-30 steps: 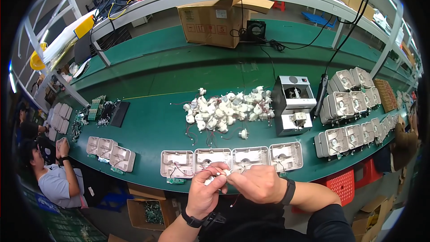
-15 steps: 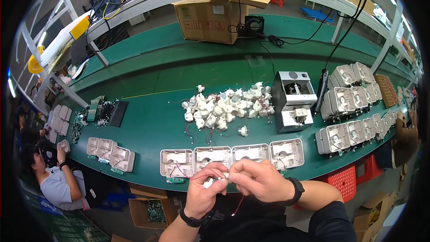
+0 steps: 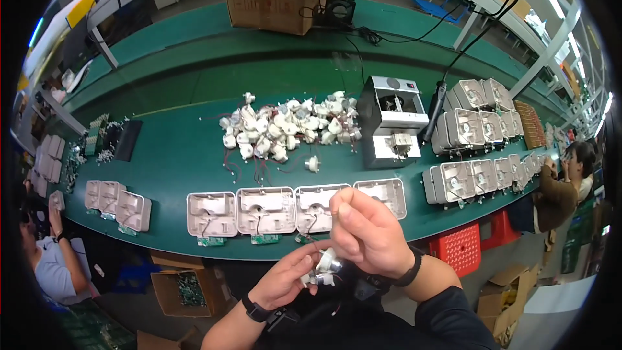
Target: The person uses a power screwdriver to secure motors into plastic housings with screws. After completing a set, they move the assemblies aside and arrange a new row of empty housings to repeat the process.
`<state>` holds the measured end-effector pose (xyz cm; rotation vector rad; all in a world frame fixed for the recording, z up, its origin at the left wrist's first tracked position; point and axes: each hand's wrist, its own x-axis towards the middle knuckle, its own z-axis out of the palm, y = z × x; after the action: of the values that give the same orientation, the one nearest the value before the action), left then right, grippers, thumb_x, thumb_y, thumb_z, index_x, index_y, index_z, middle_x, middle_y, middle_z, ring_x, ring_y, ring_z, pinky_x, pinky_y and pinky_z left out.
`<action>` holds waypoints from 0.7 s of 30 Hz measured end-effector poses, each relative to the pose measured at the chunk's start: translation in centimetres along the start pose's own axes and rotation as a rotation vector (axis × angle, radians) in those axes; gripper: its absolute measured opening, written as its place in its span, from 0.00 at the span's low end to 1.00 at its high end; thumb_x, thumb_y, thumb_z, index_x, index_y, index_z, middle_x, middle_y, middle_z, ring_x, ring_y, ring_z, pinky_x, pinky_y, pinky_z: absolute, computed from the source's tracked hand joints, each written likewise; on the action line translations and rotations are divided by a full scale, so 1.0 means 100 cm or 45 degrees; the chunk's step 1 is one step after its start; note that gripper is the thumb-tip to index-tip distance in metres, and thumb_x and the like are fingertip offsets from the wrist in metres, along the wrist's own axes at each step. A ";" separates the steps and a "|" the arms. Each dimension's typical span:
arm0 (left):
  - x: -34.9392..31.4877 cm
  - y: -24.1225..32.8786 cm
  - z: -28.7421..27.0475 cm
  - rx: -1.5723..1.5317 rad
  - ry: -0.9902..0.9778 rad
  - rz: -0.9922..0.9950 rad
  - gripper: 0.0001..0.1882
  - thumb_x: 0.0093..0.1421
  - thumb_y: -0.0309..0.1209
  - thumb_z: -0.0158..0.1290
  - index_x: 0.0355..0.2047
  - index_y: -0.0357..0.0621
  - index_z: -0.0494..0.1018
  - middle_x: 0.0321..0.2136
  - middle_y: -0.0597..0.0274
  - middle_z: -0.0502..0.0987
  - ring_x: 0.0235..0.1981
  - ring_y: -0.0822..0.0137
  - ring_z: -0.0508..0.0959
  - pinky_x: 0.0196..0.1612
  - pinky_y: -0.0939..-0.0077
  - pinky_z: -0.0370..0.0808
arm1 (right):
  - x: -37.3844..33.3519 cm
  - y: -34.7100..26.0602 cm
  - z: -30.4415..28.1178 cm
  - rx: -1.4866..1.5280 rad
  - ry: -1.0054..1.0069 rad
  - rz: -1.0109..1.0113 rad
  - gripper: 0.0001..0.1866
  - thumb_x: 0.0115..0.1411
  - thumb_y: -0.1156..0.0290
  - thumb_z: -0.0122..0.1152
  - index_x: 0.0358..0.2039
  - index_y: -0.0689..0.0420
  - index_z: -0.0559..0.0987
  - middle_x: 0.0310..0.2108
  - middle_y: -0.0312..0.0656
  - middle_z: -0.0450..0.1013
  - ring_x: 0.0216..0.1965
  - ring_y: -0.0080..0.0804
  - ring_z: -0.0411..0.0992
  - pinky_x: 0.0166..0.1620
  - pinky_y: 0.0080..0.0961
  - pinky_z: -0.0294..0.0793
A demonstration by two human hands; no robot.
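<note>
My left hand (image 3: 283,283) is closed around a small white plastic motor unit (image 3: 322,264) with a metal part, low in front of the bench edge. A thin reddish wire shows by its fingertips. Above and to its right, my right hand (image 3: 370,232) pinches thumb against forefinger; whatever sits in the pinch is too small to name. Just beyond my hands stands a row of several open grey-white housings (image 3: 212,215), with short wires inside and green circuit boards (image 3: 264,239) at their front edges. The right hand partly covers the two right-hand housings.
A heap of white motor units (image 3: 278,131) with wires lies mid-bench, one unit (image 3: 312,164) apart. Right of it stand a grey machine (image 3: 392,123), a corded black tool (image 3: 435,110) and stacked housings (image 3: 470,128). More housings (image 3: 134,210) sit left. People work at both sides.
My right hand has lifted away from my left, which has dropped lower with the motor unit now showing clearly. The whole view has shifted, so the bench appears further left and higher.
</note>
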<state>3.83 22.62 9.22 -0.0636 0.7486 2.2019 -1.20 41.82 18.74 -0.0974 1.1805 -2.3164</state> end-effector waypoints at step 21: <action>0.009 -0.015 -0.023 -0.242 -0.047 -0.239 0.28 0.71 0.50 0.42 0.56 0.36 0.68 0.46 0.53 0.77 0.36 0.66 0.78 0.24 0.82 0.73 | -0.032 0.028 -0.060 -1.179 -0.075 -0.647 0.20 0.52 0.72 0.73 0.45 0.61 0.78 0.38 0.46 0.76 0.39 0.38 0.76 0.47 0.33 0.76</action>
<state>3.80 22.80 6.31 -0.1814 0.4904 2.0825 0.94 46.40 13.47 -0.8667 2.2988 -1.8976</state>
